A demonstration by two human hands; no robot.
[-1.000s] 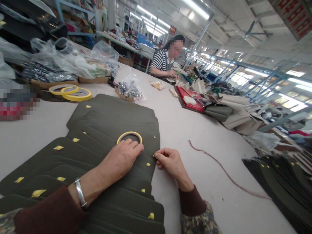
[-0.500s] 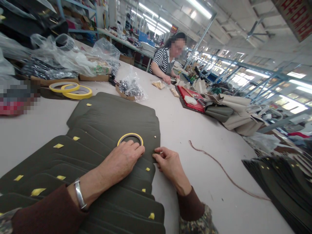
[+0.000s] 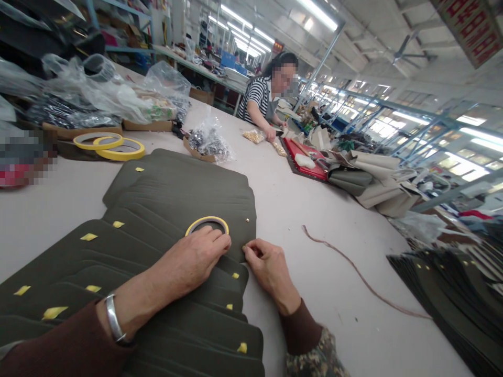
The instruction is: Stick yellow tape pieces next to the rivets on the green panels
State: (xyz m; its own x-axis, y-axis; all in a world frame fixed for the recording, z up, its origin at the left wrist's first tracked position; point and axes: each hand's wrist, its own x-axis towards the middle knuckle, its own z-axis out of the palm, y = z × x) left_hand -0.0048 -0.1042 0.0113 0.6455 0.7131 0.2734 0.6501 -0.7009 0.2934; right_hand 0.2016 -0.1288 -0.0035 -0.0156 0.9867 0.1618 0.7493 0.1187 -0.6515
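Note:
My left hand (image 3: 202, 256) rests over the dark green panels (image 3: 188, 188), its fingers closed around the near side of a yellow tape roll (image 3: 207, 219). The panels lie overlapped in a fanned stack, with small yellow tape pieces (image 3: 89, 237) stuck on several of them. A small shiny stud (image 3: 247, 220) shows near the right edge of the top part. At that same edge, just below the stud, my right hand (image 3: 271, 267) has thumb and forefinger pinched together, touching the panel border. Whatever lies between those fingertips is too small to make out.
Two more tape rolls (image 3: 121, 149) lie at the back left, by plastic bags (image 3: 94, 89). A bag of metal parts (image 3: 208, 139) sits behind the panels. Rightward are a brown cord (image 3: 353, 267) and another dark stack (image 3: 444, 298). A co-worker (image 3: 263, 99) stands across the table.
My right thumb and forefinger have closed into a pinch at the panel edge. The left hand keeps its hold on the tape roll. The whole view has shifted slightly.

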